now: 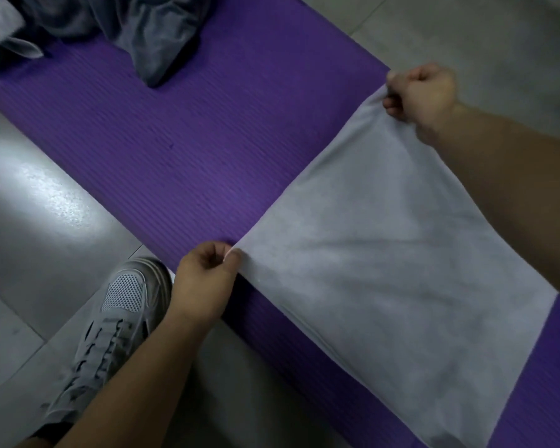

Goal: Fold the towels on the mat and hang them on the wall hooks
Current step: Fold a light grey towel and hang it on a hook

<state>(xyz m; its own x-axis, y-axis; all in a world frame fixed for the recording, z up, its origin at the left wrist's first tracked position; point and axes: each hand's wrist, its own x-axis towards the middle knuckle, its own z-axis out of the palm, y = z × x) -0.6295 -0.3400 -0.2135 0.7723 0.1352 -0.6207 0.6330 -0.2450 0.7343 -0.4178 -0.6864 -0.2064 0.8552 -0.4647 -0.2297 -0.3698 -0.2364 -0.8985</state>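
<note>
I note pale grey rectangular towel (398,273) spread on purple ribbed foam mat (181,150). Left hand (204,282) pinches near corner, right hand (421,92) grips far corner, hands well apart. Risks: pinch slipping, edges misaligning, far corner overhanging onto floor. Crumpled dark grey towels (143,27) unfolded.

The crumpled dark grey towels (156,37) run off the top edge. The pale towel (385,270) leaves the frame at the bottom, its right edge hidden behind the right forearm (514,189). The left forearm (136,376) hides part of the sneaker (117,318).
</note>
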